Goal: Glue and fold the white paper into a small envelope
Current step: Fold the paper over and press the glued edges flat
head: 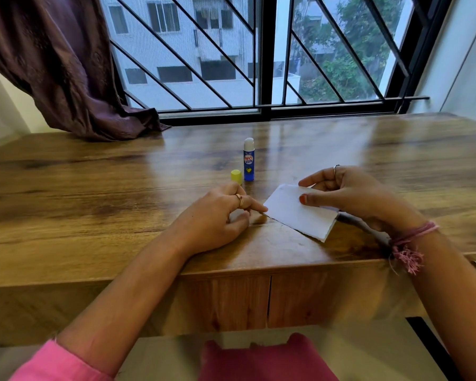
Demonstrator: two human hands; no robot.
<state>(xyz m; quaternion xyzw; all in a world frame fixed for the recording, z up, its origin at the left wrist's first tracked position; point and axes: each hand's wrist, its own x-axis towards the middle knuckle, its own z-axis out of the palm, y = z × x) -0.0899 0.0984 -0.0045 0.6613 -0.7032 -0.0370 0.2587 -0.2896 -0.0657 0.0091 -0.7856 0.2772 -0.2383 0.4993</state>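
A folded white paper [294,213] with a torn right edge lies tilted on the wooden table [121,210], its near long edge on the wood. My right hand [349,193] pinches its upper right part, thumb on top. My left hand [217,218] rests on the table, one fingertip touching the paper's left corner, holding nothing. A blue glue stick [249,160] stands upright and uncapped behind my left hand, white glue showing. Its yellow cap [236,177] stands just left of it.
A purple curtain [74,78] drapes onto the table's back left. A barred window [259,64] runs along the table's far edge. The front edge of the table lies just below my wrists, with drawer fronts [259,301] under it.
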